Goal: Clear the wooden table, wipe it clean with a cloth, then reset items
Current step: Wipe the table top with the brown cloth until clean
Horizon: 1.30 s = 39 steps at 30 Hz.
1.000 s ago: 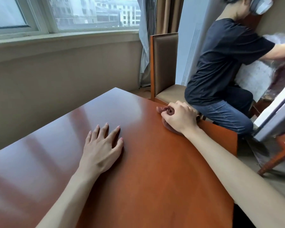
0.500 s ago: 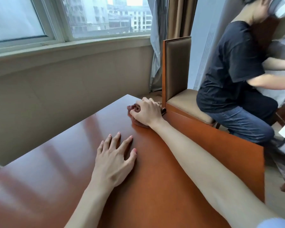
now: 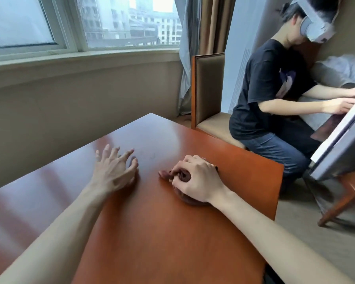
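Observation:
The glossy reddish-brown wooden table (image 3: 156, 232) fills the lower middle of the head view. My right hand (image 3: 197, 181) grips a bunched dark brown cloth (image 3: 184, 198) and presses it onto the tabletop near the right side. Most of the cloth is hidden under the palm; folds show at the fingers and below the wrist. My left hand (image 3: 113, 171) rests on the table to the left of the cloth, fingers spread and fairly straight, holding nothing.
An upholstered wooden chair (image 3: 208, 93) stands just past the table's far right edge. A person in a dark shirt (image 3: 262, 95) sits on it, facing right. A wall below a window (image 3: 76, 23) runs along the left. A grey slab (image 3: 340, 148) leans at right.
My right hand has dragged the cloth from the far corner back toward me along the right side. My left hand has stayed on the table and spread its fingers wider.

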Each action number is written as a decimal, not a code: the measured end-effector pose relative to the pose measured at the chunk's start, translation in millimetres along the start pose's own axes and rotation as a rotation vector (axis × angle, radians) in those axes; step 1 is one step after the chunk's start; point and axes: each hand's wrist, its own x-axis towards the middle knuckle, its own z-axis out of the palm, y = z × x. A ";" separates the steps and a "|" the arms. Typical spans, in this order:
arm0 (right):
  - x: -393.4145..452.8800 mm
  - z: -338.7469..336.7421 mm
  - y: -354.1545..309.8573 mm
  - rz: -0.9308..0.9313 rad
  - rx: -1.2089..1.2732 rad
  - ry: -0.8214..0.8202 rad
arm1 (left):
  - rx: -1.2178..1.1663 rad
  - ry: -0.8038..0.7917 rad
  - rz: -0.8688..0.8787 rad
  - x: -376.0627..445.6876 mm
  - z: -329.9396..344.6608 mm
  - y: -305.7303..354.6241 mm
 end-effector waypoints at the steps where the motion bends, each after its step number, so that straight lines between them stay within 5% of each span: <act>1: 21.0 6.3 8.3 0.044 -0.039 0.019 | 0.000 -0.013 -0.052 0.6 0.6 -14.1; 8: 184.1 71.0 36.8 0.221 -0.187 0.117 | -0.013 -0.008 -0.145 -0.8 16.4 -53.9; 13: 293.5 138.4 -16.7 0.195 -0.111 0.067 | -0.013 0.018 -0.159 0.7 23.5 -56.0; 19: 281.0 186.1 -143.0 -0.261 0.097 -0.123 | -0.059 0.055 -0.158 0.5 23.2 -56.0; 22: 271.4 173.9 -118.1 -0.443 0.175 -0.213 | -0.065 0.053 -0.139 -1.8 20.0 -55.4; 27: 319.4 146.0 -7.4 0.065 -0.016 0.039 | -0.098 0.009 -0.149 -2.8 16.3 -54.4; 32: 249.2 122.9 -20.1 0.065 -0.055 0.016 | -0.102 -0.011 -0.156 -2.1 12.6 -53.7; 39: 38.0 50.1 -70.2 -0.067 -0.024 0.000 | -0.024 -0.119 -0.160 0.6 -4.3 -36.3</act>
